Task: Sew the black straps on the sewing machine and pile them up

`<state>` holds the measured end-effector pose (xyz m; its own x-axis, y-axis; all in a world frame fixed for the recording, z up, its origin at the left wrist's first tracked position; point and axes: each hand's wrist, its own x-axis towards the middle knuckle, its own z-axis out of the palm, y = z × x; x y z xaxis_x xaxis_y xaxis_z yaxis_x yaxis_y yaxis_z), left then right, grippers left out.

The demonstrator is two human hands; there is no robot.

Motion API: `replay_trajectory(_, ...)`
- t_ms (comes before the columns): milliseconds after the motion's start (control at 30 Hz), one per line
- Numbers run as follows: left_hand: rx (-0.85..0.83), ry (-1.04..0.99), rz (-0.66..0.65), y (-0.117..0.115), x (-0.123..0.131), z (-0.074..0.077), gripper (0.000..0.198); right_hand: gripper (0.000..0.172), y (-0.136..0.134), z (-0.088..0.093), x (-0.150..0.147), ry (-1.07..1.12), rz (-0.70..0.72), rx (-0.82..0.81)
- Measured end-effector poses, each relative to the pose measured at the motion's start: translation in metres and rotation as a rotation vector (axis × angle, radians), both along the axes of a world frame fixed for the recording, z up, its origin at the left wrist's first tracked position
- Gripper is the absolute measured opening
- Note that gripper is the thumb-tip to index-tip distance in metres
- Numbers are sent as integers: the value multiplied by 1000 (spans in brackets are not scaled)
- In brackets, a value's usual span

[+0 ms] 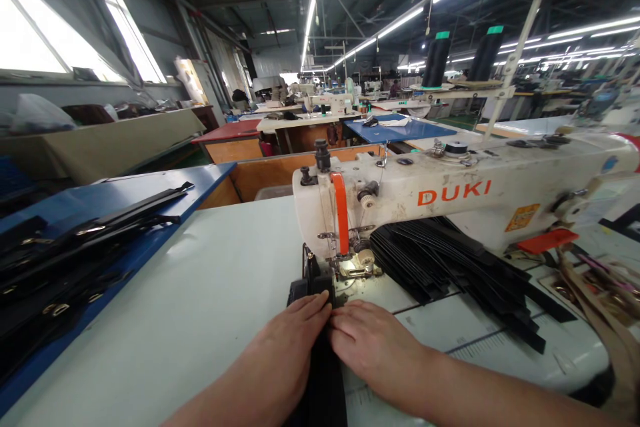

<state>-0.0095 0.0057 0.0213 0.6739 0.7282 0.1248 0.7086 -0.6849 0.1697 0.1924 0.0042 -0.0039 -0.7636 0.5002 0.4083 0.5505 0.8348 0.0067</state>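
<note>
Left hand (305,320) and right hand (367,333) meet over a black strip (327,390) by the sewing machine (395,190).
The strip runs from the near edge of the worktop (235,280) towards the machine's left end; the left hand lies over it, fingers close together and nearly straight, while the right hand's fingers bunch, half curled, at its right edge. Whether either hand pinches it cannot be told, since the fingertips' undersides are hidden. With fingers this near the stitching end, a slip forward could bring them under the needle, and uneven pressure could skew the strip. The loose pile of black strips (450,263) on the right could slide and snag the right forearm (480,377) if brushed.
</note>
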Motion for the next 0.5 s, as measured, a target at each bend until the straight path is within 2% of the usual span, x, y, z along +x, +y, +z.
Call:
replay_trajectory(100,22,15,-12,2,3,5,49,6,-1,1,0,6,-5,43)
replay_trajectory(200,112,40,39,1,10,8,40,4,-2,3,0,1,7,74)
replay_trajectory(333,156,47,114,-2,15,5,38,4,-2,3,0,-20,21,104)
replay_trajectory(500,143,29,82,3,15,1,39,8,2,5,5,-49,38,115)
